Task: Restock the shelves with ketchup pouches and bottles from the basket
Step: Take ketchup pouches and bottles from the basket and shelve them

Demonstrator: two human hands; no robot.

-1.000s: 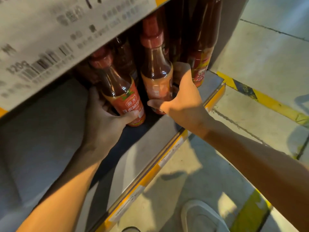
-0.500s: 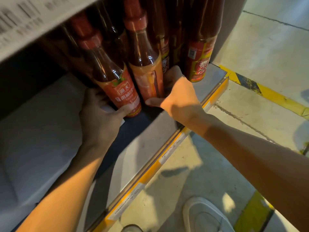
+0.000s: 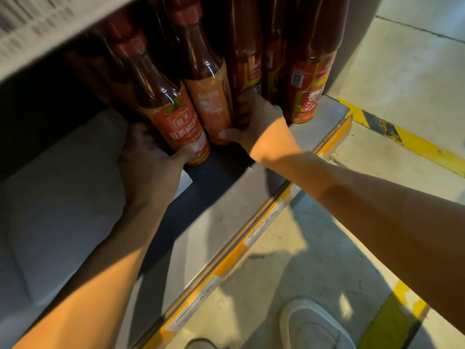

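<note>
Two tall ketchup bottles with red caps stand side by side on the grey shelf (image 3: 226, 205). My left hand (image 3: 148, 159) grips the base of the left ketchup bottle (image 3: 176, 122), thumb across its red label. My right hand (image 3: 256, 124) holds the lower part of the right ketchup bottle (image 3: 211, 96), thumb under its pale orange label and fingers behind it. Both bottles lean slightly left. More ketchup bottles (image 3: 309, 86) stand packed to the right, up to the shelf's end. The basket is out of view.
The upper shelf's price strip (image 3: 37, 28) overhangs at top left. A yellow price rail (image 3: 251, 238) edges the shelf front. Below lies a concrete floor with yellow-black hazard tape (image 3: 402, 137) and my white shoe (image 3: 317, 326). The shelf's left part holds no bottles.
Both hands and their bottles have moved deeper into the shelf and closer together, now touching the packed row. The view has tilted down, so the upper price strip has slid out at top left.
</note>
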